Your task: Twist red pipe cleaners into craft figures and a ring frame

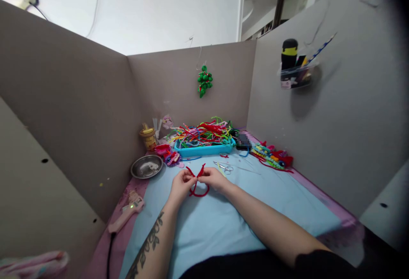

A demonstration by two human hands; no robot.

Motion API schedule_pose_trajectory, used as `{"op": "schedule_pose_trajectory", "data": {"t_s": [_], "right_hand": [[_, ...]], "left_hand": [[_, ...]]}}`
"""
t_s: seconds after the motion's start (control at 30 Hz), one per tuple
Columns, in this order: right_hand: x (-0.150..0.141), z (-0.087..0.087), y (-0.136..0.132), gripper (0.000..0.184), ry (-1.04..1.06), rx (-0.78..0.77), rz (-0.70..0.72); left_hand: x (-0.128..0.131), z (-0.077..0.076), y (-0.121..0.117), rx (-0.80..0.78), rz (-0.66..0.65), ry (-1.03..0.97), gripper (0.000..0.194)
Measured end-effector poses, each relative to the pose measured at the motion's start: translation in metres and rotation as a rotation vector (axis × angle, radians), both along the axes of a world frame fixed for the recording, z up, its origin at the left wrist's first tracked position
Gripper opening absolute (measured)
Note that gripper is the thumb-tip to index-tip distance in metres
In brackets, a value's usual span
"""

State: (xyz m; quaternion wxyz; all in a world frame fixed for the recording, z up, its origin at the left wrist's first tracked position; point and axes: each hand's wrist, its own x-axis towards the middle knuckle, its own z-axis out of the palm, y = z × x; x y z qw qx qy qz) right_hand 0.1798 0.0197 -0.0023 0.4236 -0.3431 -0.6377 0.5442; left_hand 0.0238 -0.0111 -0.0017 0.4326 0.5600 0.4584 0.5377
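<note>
Both hands meet above the middle of the blue cloth (217, 223). Between them is a red pipe cleaner (201, 194), bent into a loop that hangs below my fingers, with its ends sticking up in a crossed shape. My left hand (182, 185) pinches it from the left. From the right, my right hand (213, 177) pinches it close beside the left fingertips. Just beyond my right hand lie small scissors (227, 169) and a short yellow-green strip (220, 168). The exact crossing point is partly hidden by my fingertips.
A blue tray (204, 149) heaped with coloured pipe cleaners stands at the back. At left are a metal bowl (147, 167) and a pink glue gun (126, 215) with a cord. Finished colourful pieces (271, 156) lie at right. Grey panels (191, 79) enclose three sides.
</note>
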Motion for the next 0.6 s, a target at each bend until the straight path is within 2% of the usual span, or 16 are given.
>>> {"op": "schedule_pose_trajectory", "data": {"t_s": [0.2, 0.4, 0.6], "right_hand": [[0.0001, 0.0026, -0.0022, 0.021, 0.014, -0.023, 0.015], [-0.002, 0.0022, -0.0023, 0.02, 0.005, 0.12, -0.087], [-0.0023, 0.0036, -0.0035, 0.014, -0.02, 0.237, -0.177]], "left_hand": [[0.002, 0.0012, -0.0025, -0.015, 0.029, -0.035, 0.03], [0.0042, 0.0011, -0.0028, 0.023, 0.025, -0.021, 0.025], [0.0044, 0.0046, -0.0014, 0.018, 0.061, -0.094, 0.026]]}}
